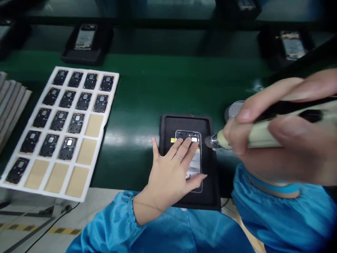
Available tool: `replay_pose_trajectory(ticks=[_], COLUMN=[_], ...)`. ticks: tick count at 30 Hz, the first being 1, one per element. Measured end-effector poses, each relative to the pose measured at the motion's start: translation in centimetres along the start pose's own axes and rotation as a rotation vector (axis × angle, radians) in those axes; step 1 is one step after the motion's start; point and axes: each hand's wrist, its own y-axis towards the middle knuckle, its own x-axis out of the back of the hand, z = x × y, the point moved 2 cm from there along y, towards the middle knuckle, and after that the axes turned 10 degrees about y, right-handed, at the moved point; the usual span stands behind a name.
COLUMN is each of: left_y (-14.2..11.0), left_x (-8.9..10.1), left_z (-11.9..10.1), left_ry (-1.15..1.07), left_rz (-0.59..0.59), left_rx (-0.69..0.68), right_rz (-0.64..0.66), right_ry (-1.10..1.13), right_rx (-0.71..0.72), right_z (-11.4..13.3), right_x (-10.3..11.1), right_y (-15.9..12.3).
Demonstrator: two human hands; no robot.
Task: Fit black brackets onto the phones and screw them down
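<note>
My left hand lies with fingers spread over the upper part of an open phone, touching it. A small yellow tab sticks out at the phone's upper left. The phone rests in a black tray at the bench's front edge. My right hand, partly blurred, is wrapped around a pale green electric screwdriver. Its metal nose points left, close to the phone's upper right edge; whether the tip touches anything I cannot tell.
On the left lies a white compartment tray with several black phone parts. Beside it stands a stack of similar trays. Further phones sit in black holders at the back. A round grey container is partly behind my right hand.
</note>
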Motion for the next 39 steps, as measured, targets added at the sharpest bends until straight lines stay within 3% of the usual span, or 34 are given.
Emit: replay_pose_trajectory(ticks=[4, 9, 19, 27, 32, 39], left_y=[0.0, 0.0, -0.1, 0.0, -0.1, -0.1], left_x=[-0.1, -0.2, -0.6, -0.5, -0.5, -0.7], left_z=[-0.1, -0.1, -0.2, -0.4, -0.4, -0.2], left_ry=[-0.051, -0.064, -0.069, -0.071, -0.086, -0.098], left_rz=[0.014, 0.007, -0.005, 0.009, -0.007, 0.022], left_rx=[0.025, 0.036, 0.016, 0.013, 0.016, 0.017], right_rz=[0.077, 0.087, 0.093, 0.099, 0.120, 0.209], right_ry=[0.054, 0.048, 0.018, 0.031, 0.006, 0.081], right_rx=[0.049, -0.005, 0.068, 0.043, 0.070, 0.041], right_z=[-1.0, -1.7, -3.0, -3.4, -4.7, -4.5], right_x=[-2.4, -2.2, -2.8, -2.2, -2.1, -2.6], right_y=[-0.1, -0.4, -1.1, -1.5, -1.9, -1.5])
